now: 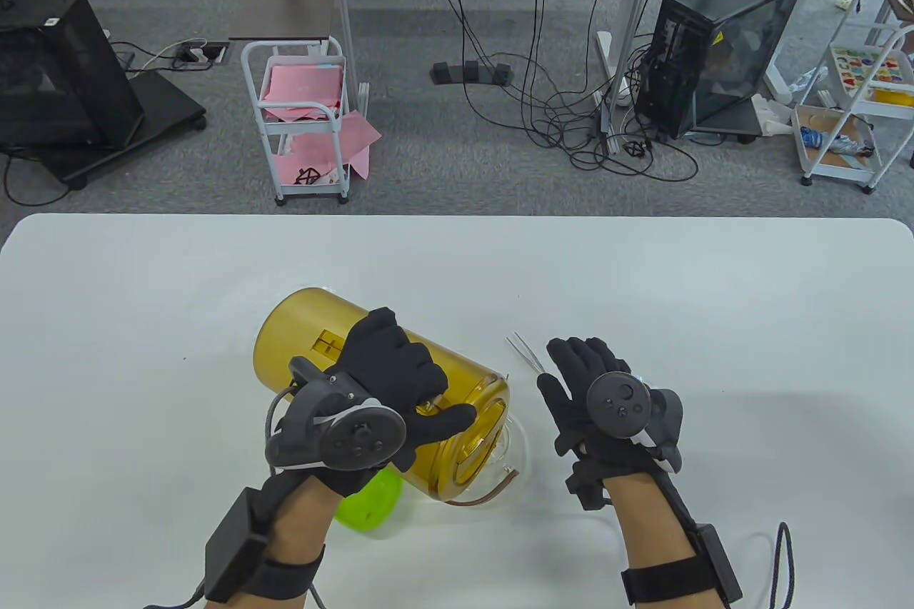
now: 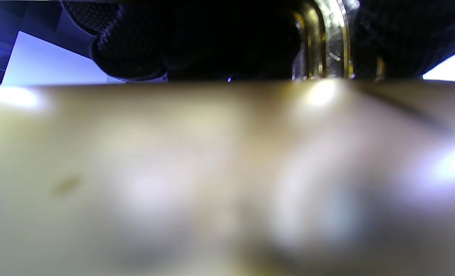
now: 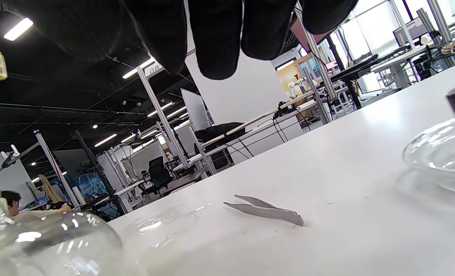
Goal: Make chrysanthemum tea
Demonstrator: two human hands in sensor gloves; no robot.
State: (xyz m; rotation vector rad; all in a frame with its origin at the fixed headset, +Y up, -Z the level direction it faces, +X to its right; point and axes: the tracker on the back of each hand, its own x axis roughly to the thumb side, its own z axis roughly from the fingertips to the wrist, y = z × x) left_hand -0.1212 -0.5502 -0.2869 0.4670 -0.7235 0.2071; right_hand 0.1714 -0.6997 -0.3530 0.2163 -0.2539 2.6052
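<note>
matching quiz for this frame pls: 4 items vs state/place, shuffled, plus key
Things:
1. amber jar
2. tweezers
3. left hand
4. right hand

States or places:
A. lying flat on the white table, untouched
B. fingers straight, holding nothing, above the table
C. tipped on its side, mouth toward the glass teapot
D. gripping the tipped container from above

Pairs: 1-C, 2-A, 3-D, 4-B
</note>
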